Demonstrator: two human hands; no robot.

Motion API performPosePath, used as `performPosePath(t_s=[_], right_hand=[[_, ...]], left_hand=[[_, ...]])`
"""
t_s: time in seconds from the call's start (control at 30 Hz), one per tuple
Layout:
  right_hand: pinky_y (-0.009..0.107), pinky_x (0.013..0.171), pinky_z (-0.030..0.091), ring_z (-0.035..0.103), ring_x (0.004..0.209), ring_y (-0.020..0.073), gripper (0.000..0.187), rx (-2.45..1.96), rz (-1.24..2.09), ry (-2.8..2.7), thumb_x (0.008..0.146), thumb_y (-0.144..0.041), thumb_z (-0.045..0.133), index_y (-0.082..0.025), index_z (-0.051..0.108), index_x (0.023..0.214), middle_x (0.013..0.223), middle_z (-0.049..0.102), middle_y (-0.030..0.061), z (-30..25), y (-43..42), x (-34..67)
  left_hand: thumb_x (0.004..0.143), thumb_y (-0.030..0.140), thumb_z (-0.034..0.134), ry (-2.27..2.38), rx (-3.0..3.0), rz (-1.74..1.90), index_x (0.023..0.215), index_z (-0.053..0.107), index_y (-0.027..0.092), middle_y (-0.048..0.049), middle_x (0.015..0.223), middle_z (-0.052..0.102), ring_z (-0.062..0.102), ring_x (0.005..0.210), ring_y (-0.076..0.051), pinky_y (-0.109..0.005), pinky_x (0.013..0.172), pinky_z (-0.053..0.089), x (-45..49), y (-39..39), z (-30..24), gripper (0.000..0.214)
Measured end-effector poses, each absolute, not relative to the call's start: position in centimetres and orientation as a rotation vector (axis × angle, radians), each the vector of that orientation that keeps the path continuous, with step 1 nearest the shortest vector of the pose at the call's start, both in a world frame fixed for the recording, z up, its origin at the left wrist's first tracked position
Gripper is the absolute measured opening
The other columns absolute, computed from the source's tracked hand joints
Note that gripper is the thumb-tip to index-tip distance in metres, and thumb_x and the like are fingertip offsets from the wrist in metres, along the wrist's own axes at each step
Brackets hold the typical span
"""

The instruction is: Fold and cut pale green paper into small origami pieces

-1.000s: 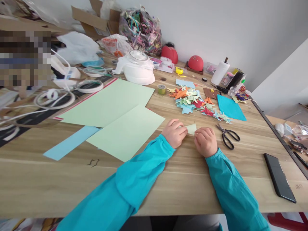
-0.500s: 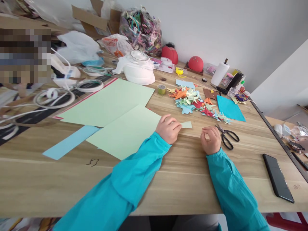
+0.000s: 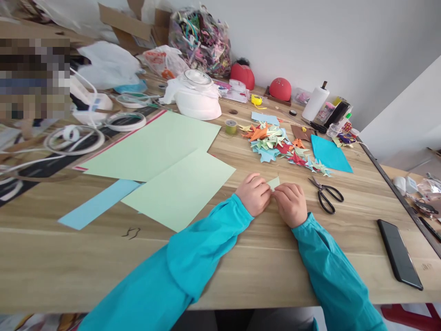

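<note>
Both hands sit just left of the scissors (image 3: 325,195). The left hand (image 3: 254,194) and right hand (image 3: 290,203) each keep a tight grip on the small green paper piece (image 3: 274,183). Fingers hide most of it; one corner shows. Bare desk (image 3: 262,257) runs from the scissors to the near edge.

Most of the pale green paper piece (image 3: 274,183) is covered by the left hand (image 3: 254,194) and the right hand (image 3: 290,203). Only one corner is seen above the knuckles, and its folds cannot be told. The fingertips of both hands are tucked out of sight. A pixelated patch (image 3: 34,78) at the upper left is blurred past recognition. The cardboard box (image 3: 126,25) is cut off by the top edge, and a red object (image 3: 411,315) by the bottom right corner.
</note>
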State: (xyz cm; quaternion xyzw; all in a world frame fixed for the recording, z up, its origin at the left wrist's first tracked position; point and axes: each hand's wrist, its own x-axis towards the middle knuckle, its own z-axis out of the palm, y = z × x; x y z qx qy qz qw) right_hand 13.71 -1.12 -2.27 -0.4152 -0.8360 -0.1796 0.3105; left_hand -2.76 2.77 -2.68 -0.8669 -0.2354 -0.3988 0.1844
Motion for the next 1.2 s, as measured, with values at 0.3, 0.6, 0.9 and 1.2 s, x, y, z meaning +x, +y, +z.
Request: performPosePath(t_s=[0.3,0.6,0.9,1.2], right_hand=[[0.032,0.079,0.036,0.056,0.090,0.0171,0.012,-1.170,-0.519,-2.124,0.081,-0.010,0.054,-0.021,0.060,0.080,0.086,0.069,0.0017,-2.1,-1.0,14.5],[0.031,0.077,0.036,0.057,0.088,0.0162,0.013,-1.202,-0.563,-2.051,0.079,-0.010,0.056,-0.021,0.060,0.080,0.086,0.070,0.0004,-2.1,-1.0,14.7],[0.031,0.075,0.039,0.058,0.083,0.0172,0.012,-1.291,-0.610,-1.802,0.081,-0.011,0.055,-0.020,0.060,0.076,0.081,0.069,0.0028,-2.1,-0.5,16.4],[0.032,0.077,0.039,0.058,0.087,0.0174,0.012,-1.162,-0.520,-2.001,0.080,-0.010,0.055,-0.021,0.061,0.082,0.085,0.069,0.0025,-2.1,-1.1,14.6]], left_hand=[[0.079,0.022,0.051,-0.737,-2.417,-1.088,0.075,0.066,0.021,-0.0004,0.076,0.069,0.056,0.077,-0.017,-0.040,0.082,0.036,-4.4,3.7,-2.2,0.015],[0.076,0.021,0.054,-0.838,-2.377,-1.128,0.074,0.066,0.023,0.0029,0.080,0.071,0.057,0.078,-0.017,-0.042,0.084,0.035,-5.5,4.6,-2.2,0.012],[0.073,0.017,0.053,-1.046,-2.216,-1.235,0.072,0.066,0.022,-0.0010,0.077,0.071,0.057,0.072,-0.018,-0.040,0.081,0.037,-7.4,5.8,-2.6,0.014],[0.077,0.023,0.055,-0.772,-2.341,-1.266,0.085,0.066,0.022,-0.0024,0.095,0.069,0.057,0.086,-0.019,-0.041,0.086,0.041,-3.9,2.8,-1.9,0.014]])
